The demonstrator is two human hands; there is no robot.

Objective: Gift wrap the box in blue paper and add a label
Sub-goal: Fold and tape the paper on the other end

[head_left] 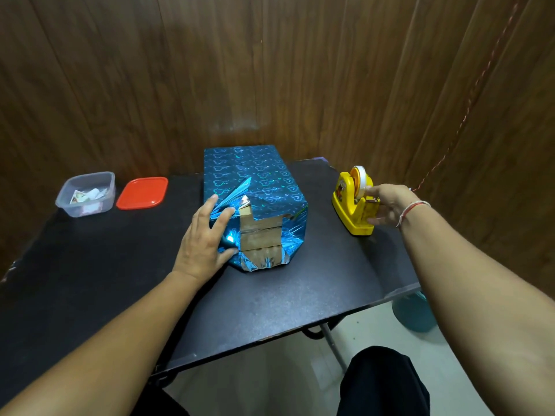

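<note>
Two hands work: my left hand flat, pressing the paper fold; my right hand, at three o'clock, pinches tape at the dispenser; pull gently.

Box: mid-table, wrapped in shiny blue heart-print paper; near end unsealed, brown cardboard exposed. Your view: folded flap raised at near-left corner.

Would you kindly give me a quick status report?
Left hand pressing blue paper flap on box. Right hand at tape dispenser. Near end unwrapped. Nothing obstructing.
</note>
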